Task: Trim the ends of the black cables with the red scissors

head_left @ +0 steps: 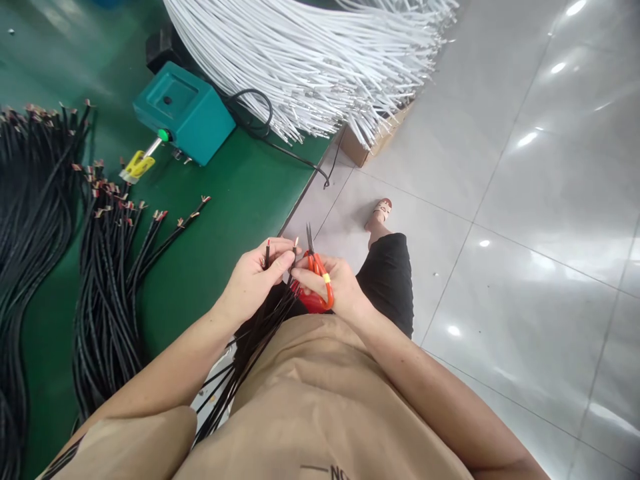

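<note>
My left hand (256, 279) is closed on black cables, two stripped ends sticking up beyond its fingers, one showing red and the other a pale tip. Touching it from the right, my right hand (334, 283) holds orange-handled scissors (320, 272), their dark blades pointing up and away from me. My right thumb and fingertips also meet the black cable between the hands. More black cables (250, 357) run down over my lap. Something red lies beneath my right hand, partly hidden.
On the green table (240, 180) stands a teal box (185, 113) with a yellow-tipped tool (136, 167). Black cable bundles (107, 293) lie at the left. White cables (310, 60) overhang a cardboard box (363, 147) on the tiled floor.
</note>
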Demonstrator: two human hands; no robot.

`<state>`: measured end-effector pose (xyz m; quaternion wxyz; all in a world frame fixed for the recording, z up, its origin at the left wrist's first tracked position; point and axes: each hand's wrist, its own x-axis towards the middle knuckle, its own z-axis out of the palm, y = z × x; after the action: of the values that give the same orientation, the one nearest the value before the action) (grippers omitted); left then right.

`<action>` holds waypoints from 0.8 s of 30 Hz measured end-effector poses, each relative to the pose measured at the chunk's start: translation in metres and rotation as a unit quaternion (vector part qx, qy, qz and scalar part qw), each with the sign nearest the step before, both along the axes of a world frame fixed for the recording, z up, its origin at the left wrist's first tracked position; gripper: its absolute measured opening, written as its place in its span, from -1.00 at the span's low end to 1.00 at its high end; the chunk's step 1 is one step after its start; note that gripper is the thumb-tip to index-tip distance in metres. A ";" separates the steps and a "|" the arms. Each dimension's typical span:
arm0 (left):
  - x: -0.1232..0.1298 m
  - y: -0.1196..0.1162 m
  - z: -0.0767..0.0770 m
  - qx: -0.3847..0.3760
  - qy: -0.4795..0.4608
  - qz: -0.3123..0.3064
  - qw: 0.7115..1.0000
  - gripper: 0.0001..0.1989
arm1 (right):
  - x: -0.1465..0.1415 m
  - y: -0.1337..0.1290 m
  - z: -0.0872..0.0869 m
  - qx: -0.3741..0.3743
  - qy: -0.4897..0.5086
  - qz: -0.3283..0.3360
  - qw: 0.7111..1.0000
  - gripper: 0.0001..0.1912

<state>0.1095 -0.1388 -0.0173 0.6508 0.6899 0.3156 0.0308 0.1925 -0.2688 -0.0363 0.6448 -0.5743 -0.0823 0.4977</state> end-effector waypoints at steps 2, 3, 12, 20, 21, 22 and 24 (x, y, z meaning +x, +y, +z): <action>-0.001 0.000 -0.003 -0.017 -0.006 0.000 1.000 -0.73 | 0.002 0.001 0.002 -0.022 -0.021 -0.044 0.999 -0.82; -0.001 0.000 -0.004 -0.026 -0.010 -0.001 1.000 -0.73 | 0.003 0.001 0.004 -0.028 -0.033 -0.073 0.996 -0.83; -0.001 -0.002 -0.004 -0.078 -0.047 0.015 0.996 -0.65 | 0.010 0.006 0.012 0.027 -0.055 -0.142 0.988 -0.92; -0.001 -0.002 -0.005 -0.068 -0.044 0.011 0.997 -0.58 | 0.009 0.004 0.019 -0.018 -0.115 -0.186 0.976 -0.87; -0.001 -0.002 -0.005 -0.065 -0.047 0.008 0.997 -0.56 | 0.008 0.003 0.021 -0.022 -0.132 -0.191 0.972 -0.87; -0.001 -0.003 -0.005 -0.062 -0.047 0.002 0.997 -0.53 | 0.008 0.004 0.023 -0.021 -0.147 -0.190 0.970 -0.87; -0.001 -0.004 -0.004 -0.048 -0.036 -0.014 0.998 -0.50 | 0.006 0.005 0.025 -0.005 -0.170 -0.167 0.971 -0.88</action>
<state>0.1083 -0.1423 -0.0214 0.6940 0.6610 0.2837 0.0311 0.1983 -0.2643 -0.0109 0.6920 -0.6597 -0.0915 0.2785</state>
